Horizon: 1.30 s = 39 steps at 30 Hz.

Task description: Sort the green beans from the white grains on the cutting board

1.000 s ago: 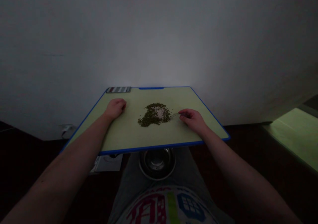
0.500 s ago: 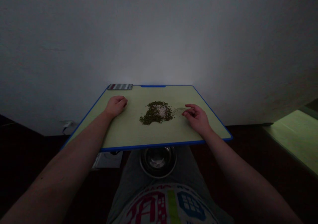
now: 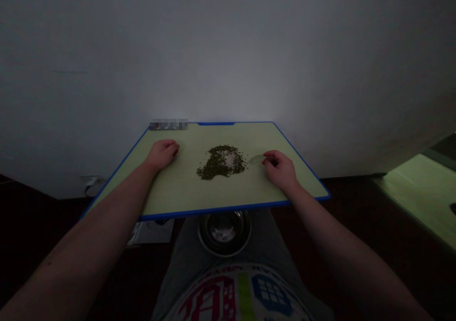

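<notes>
Leftward from the fingers [image 3: 270, 154] of the right hand [image 3: 282, 170], a clear curved piece [image 3: 255, 158]

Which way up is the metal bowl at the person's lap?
Upright. The metal bowl shows its round rim and shiny inside to the camera above, though the board hides its far edge.

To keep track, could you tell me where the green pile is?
In the head view, the green pile lies centrally on the board, between the left hand and right hand.
</notes>
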Each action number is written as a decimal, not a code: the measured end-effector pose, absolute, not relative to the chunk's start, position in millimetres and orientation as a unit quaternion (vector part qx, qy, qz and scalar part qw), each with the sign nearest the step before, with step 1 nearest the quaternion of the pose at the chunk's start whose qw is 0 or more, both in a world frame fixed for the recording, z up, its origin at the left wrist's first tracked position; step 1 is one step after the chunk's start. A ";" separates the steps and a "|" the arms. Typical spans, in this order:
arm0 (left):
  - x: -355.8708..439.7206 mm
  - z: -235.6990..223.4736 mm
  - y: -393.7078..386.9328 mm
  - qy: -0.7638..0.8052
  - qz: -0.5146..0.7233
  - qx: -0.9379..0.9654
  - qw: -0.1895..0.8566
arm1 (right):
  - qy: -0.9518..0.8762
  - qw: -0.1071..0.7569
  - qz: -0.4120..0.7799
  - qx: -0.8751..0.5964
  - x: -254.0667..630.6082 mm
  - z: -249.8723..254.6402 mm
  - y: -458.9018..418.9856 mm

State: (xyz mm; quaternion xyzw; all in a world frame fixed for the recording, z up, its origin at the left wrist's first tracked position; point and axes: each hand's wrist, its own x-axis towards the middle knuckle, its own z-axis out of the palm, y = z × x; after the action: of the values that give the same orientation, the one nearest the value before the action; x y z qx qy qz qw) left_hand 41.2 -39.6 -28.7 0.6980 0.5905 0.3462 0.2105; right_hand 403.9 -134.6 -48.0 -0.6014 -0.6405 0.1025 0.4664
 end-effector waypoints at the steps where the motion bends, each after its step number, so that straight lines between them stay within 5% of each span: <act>1: 41.3 -28.1 -40.0 0.590 0.347 0.698 0.212 | -0.640 0.461 0.092 -0.608 404.0 -47.5 -134.3; 39: 41.2 -28.6 -37.7 0.586 0.337 0.703 0.222 | -0.689 0.396 0.118 -0.596 401.1 -43.8 -135.3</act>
State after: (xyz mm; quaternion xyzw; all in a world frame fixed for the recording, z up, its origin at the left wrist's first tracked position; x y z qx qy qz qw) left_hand 41.2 -37.7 -28.6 0.7031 0.5857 0.3365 0.2224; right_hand 401.1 -135.3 -43.8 -0.5957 -0.6886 0.1177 0.3964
